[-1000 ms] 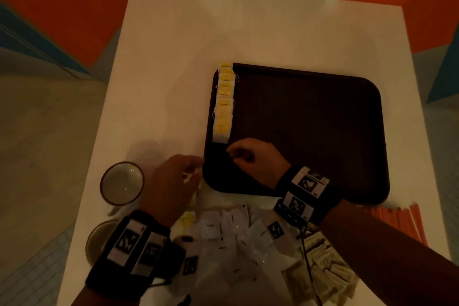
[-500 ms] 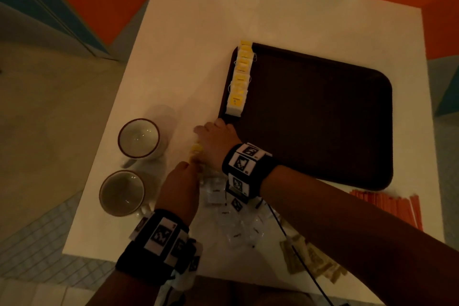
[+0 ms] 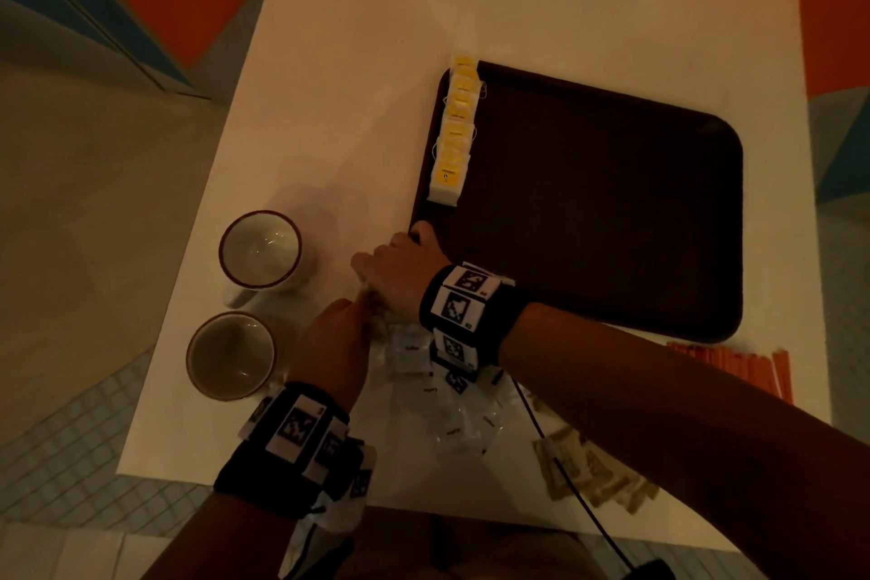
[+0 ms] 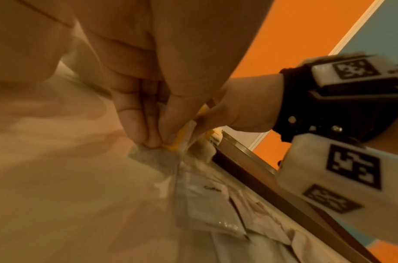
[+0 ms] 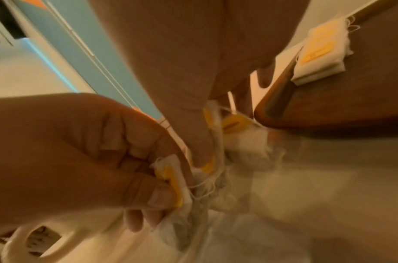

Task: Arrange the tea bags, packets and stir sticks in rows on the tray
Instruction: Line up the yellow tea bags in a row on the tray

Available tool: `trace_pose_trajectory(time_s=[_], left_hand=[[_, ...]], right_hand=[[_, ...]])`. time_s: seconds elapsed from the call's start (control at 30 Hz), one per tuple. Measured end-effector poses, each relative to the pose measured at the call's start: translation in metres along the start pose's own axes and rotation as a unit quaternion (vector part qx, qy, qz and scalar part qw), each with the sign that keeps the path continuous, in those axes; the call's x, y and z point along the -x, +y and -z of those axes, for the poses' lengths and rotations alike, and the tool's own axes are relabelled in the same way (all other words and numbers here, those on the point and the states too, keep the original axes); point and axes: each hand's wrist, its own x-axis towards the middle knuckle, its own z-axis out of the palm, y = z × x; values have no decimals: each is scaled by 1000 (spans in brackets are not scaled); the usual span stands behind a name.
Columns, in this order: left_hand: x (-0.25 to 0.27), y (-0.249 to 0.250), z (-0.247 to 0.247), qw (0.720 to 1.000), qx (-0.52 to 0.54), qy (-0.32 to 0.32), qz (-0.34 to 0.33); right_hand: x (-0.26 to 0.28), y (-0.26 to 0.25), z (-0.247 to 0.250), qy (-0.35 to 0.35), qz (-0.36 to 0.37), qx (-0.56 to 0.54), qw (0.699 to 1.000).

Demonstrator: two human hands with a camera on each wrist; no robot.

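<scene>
A dark brown tray [image 3: 588,212] lies on the white table, with a row of yellow-tagged tea bags [image 3: 453,134] along its left edge. My two hands meet over a small heap of loose tea bags [image 5: 242,142] just off the tray's near-left corner. My left hand [image 3: 350,308] pinches one yellow-tagged tea bag [image 5: 170,179] between thumb and fingers. My right hand [image 3: 372,273] pinches another tea bag [image 5: 210,160] beside it. Strings trail between the bags. White packets [image 3: 423,372], brown packets [image 3: 593,480] and orange stir sticks [image 3: 734,367] lie on the table near the front edge.
Two cups stand left of my hands, one white inside [image 3: 261,247] and one darker [image 3: 230,356]. The tray corner [image 5: 305,115] is close to my right fingers. A wrist cable runs over the brown packets.
My right hand has left the tray and come down-left to the loose tea bags beside my left hand. My head view has shifted too. Little has moved in the last half second.
</scene>
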Motion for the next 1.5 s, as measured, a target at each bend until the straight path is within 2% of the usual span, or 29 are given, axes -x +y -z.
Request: trace_pose_trajectory(time_s=[0.1, 0.23, 0.4, 0.47, 0.57, 0.63, 0.73, 0.83, 0.9, 1.0, 1.07, 1.13, 1.27, 1.3, 1.4, 1.43, 1.5], left_hand=[[3, 0, 3, 1000, 1, -4, -8], [13, 0, 12, 999, -14, 30, -21], [19, 6, 27, 996, 66, 51, -38], [19, 8, 34, 993, 88, 59, -57], [11, 20, 53, 986, 98, 98, -97], [-2, 34, 68, 980, 108, 117, -121], [-37, 59, 84, 976, 115, 95, -159], [-87, 79, 86, 982, 112, 25, -152], [-117, 92, 83, 987, 62, -35, -146], [-145, 107, 74, 982, -27, -129, -135], [-155, 109, 68, 978, -54, -154, -127], [-157, 105, 65, 979, -69, -134, -139], [-140, 90, 70, 991, -21, 3, -129], [-134, 85, 71, 992, -10, -3, -122], [-114, 79, 63, 985, -5, -103, -135], [-110, 79, 58, 984, -8, -112, -136], [-109, 79, 46, 989, -10, -84, -123]], right_hand=[[1, -2, 6, 1, 23, -26, 999], [0, 4, 12, 51, 43, -191, 979], [15, 20, 26, 190, 10, -322, 927], [25, 30, 32, 215, -7, -350, 912], [37, 54, 35, 235, -69, -372, 895], [45, 74, 36, 227, -113, -367, 895], [58, 96, 38, 200, -144, -342, 907], [68, 109, 36, 177, -160, -323, 916], [70, 113, 35, 153, -162, -332, 917], [69, 112, 35, 102, -125, -306, 938], [64, 106, 36, 78, -95, -286, 950], [55, 100, 36, 60, -83, -283, 953], [35, 96, 32, 30, -99, -279, 955], [31, 96, 31, 35, -101, -277, 955], [25, 94, 30, 62, -96, -291, 950], [24, 92, 30, 72, -96, -299, 947], [25, 92, 28, 97, -98, -326, 935]])
